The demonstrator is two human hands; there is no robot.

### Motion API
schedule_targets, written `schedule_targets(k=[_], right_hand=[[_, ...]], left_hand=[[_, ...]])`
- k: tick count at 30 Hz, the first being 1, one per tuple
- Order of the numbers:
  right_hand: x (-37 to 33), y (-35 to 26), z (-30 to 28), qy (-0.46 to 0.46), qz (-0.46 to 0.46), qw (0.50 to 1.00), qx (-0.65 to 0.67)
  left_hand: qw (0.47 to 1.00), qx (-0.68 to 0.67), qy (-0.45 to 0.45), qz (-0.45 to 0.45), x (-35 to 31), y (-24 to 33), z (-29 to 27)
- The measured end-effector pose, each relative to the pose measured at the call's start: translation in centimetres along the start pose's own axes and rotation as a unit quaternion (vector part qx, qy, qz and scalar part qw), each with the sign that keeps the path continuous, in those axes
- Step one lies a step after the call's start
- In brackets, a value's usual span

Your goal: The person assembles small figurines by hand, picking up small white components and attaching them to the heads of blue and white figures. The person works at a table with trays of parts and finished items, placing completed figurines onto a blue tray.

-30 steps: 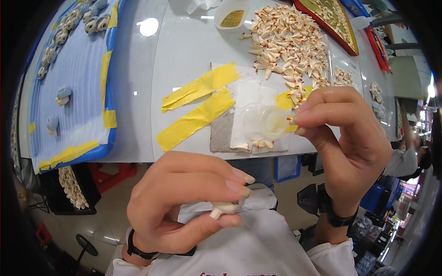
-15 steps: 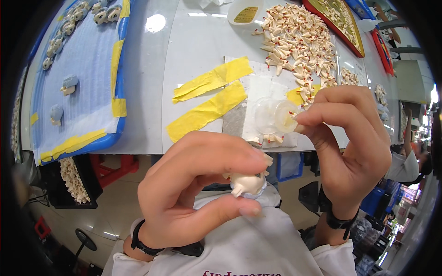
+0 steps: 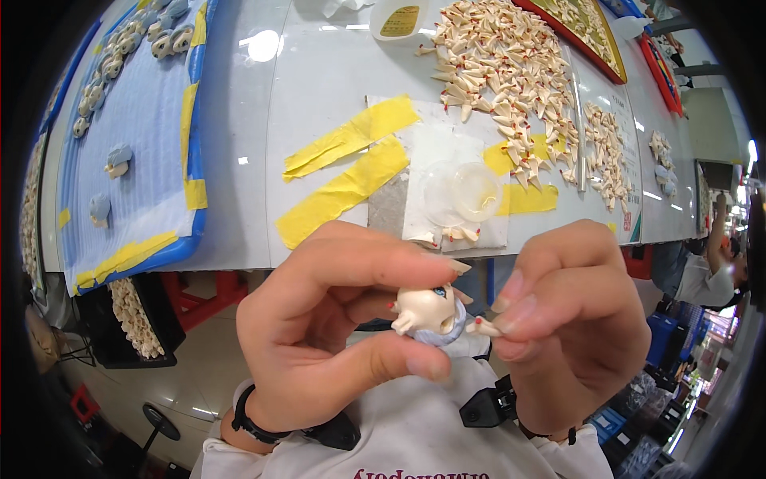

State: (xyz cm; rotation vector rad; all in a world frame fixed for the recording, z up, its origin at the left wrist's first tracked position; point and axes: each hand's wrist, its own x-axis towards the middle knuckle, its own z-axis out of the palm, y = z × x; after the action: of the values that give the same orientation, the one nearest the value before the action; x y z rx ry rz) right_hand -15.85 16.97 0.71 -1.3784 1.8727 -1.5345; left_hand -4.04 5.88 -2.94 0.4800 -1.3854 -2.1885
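Observation:
In front of my chest, my left hand (image 3: 343,323) pinches a small doll head (image 3: 424,313) between thumb and fingers. The head is cream coloured, with a painted blue eye and pale blue hair on its lower side. Just right of it, my right hand (image 3: 570,319) is closed on a tiny cream figurine part (image 3: 482,326) with a red tip. That part is close to the doll head; whether they touch, I cannot tell. Beyond my hands, a shallow clear plastic cup (image 3: 477,191) stands on a white sheet, with a few loose cream parts (image 3: 460,234) at its near side.
A big pile of cream red-tipped parts (image 3: 503,72) covers the back right of the table. At the left lies a blue tray (image 3: 195,231) with several blue-haired heads (image 3: 118,160). Yellow tape strips (image 3: 343,191) mark the middle. A clear bottle (image 3: 396,20) stands behind.
My right hand has come down from the cup toward the doll head, carrying the small red-tipped part. The doll head has turned in my left hand, so its eye now shows.

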Motion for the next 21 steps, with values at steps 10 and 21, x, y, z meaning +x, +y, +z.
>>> schedule_targets(k=[10,21], right_hand=[[0.3,0.1,-0.1,-0.041,-0.035,0.995,-0.084],[1.0,-0.3,-0.8,-0.042,-0.029,0.998,-0.030]], left_hand=[[0.995,0.078,-0.013,0.065,-0.8,-0.4,-1.4],[0.993,-0.015,0.086,-0.073,-0.3,1.4,1.1]])
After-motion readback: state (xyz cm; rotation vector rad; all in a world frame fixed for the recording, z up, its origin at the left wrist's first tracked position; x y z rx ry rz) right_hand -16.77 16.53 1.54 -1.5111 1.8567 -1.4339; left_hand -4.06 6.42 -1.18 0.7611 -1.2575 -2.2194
